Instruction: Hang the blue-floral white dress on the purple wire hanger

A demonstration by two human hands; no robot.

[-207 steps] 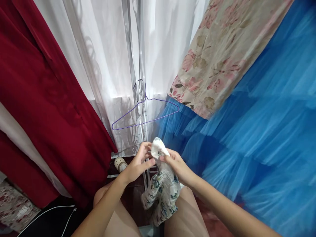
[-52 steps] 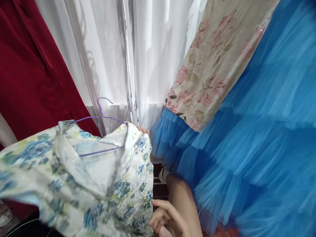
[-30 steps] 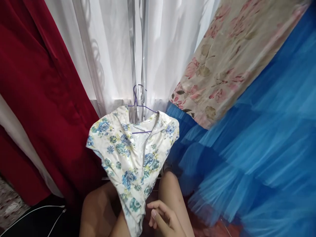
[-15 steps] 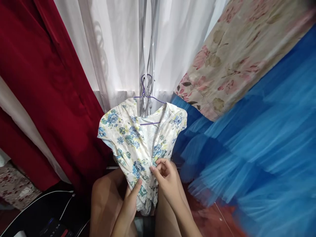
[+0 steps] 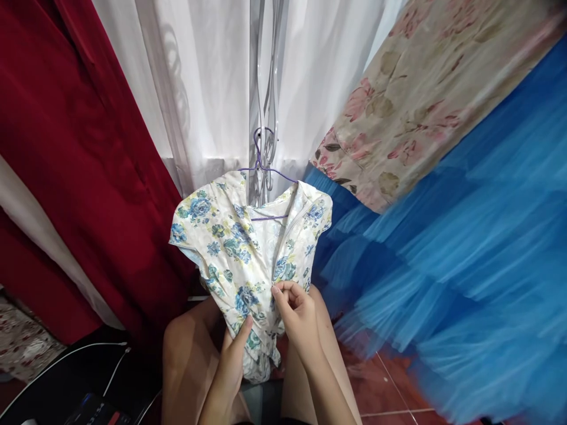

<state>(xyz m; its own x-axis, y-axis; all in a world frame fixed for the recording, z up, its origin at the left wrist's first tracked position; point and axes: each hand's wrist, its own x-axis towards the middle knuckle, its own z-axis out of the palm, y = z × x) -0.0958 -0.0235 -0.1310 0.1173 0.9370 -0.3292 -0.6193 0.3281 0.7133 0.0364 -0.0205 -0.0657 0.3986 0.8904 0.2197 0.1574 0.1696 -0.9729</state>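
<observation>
A short-sleeved white dress (image 5: pixel 239 254) with blue and green flowers hangs in front of me on a purple wire hanger (image 5: pixel 259 168). Its deep V-shaped opening faces me, and the lower part bunches between my knees. My left hand (image 5: pixel 234 348) grips the dress low on its left side, thumb on top and the other fingers hidden behind the cloth. At the bottom of the opening, my right hand (image 5: pixel 296 304) pinches the edge between thumb and forefinger. Whatever small part lies between those fingertips is too small to make out.
White curtains (image 5: pixel 212 77) and dangling grey straps (image 5: pixel 268 71) are behind the hanger. Red cloth (image 5: pixel 115 177) hangs left; a pink-flowered fabric (image 5: pixel 381 130) and blue tulle (image 5: pixel 465 254) hang right. A black surface with a white cable (image 5: pixel 113 375) is at lower left, above red floor tiles (image 5: pixel 385 389).
My right hand, still pinching, has risen slightly along the opening and its fingers have curled in more. The left hand keeps its hold; the view has shifted slightly.
</observation>
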